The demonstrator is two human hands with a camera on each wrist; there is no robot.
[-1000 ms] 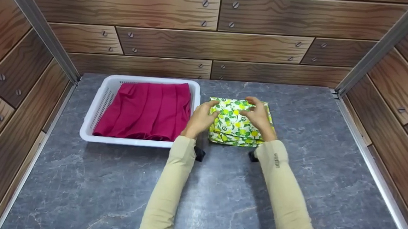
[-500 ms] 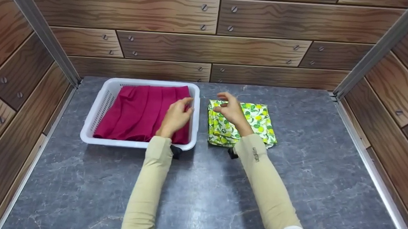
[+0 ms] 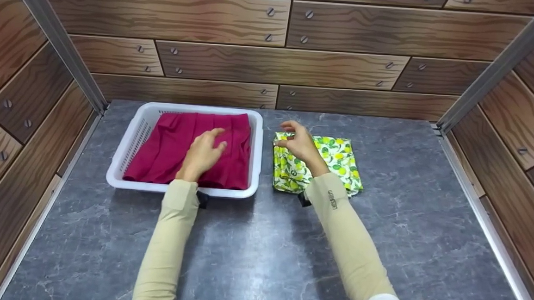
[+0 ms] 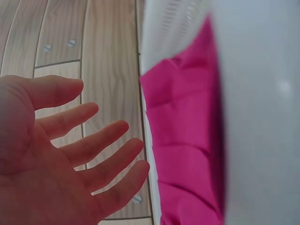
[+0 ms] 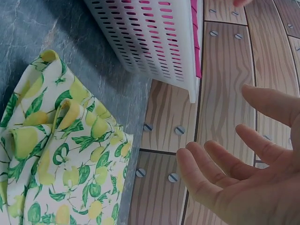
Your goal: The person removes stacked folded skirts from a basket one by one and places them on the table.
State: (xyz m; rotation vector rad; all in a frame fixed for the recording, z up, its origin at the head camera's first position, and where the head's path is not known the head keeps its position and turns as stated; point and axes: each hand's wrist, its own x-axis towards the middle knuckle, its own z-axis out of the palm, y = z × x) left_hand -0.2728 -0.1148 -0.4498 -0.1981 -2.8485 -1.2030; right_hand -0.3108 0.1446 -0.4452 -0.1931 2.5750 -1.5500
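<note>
The pink cloth [image 3: 170, 137] already lies in the white basket [image 3: 153, 187] on the left, the lemon cloth [image 3: 337, 156] looks folded but is outside on the table [image 3: 251, 260] at right, and the left hand [image 3: 201, 154] and right hand [image 3: 301, 144] hang above them, fingers spread, holding nothing.

Grey marbled tabletop [image 3: 251, 260]; on it, white perforated basket [image 3: 153, 187], folded lemon-print cloth [image 3: 339, 156] just beside.

Only a thin strip of grey marbled tabletop [image 3: 266, 173] parts the white plastic basket [image 3: 255, 158] from the folded lemon-print cloth [image 3: 338, 159]. The basket's sides block a low path; wide room lies right of the cloth.
</note>
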